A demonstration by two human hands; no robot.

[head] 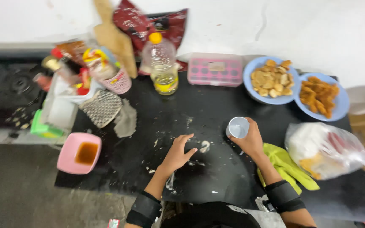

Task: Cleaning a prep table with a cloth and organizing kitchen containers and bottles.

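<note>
The R hand (250, 141) has its fingers wrapped around a small white cup (237, 127), thumb on the near side, so the fingers are clamped on the cup wall. The cup stands upright on the black table (216, 105), approx. in the middle, its mouth open to the camera.

The L hand (178, 153) lies flat on the table, fingers a little apart and stretched fwd, holding nothing. The fingertips are just beside a small white smear (205, 146) on the table top, between the two hands. More white specks are spread around this place. Both wrists wear black bands.

Just to the right of the R forearm lies a yellow-green glove (288, 166), and next to it a clear plastic bag (328, 150) w/ white and orange food inside.

At the far edge of the table: two blue plates w/ fried pieces (272, 79), (322, 96), a pink egg box (215, 69), an oil bottle w/ yellow cap (162, 63), and a red bag (148, 23) against the wall.

On the left side: a pink square bowl (80, 153) w/ brown liquid at the table corner, a grey cloth (125, 120), a checked cloth (102, 107), and a white tray (70, 90) w/ packets. I cannot tell what the packets are, this part is blurred.
</note>
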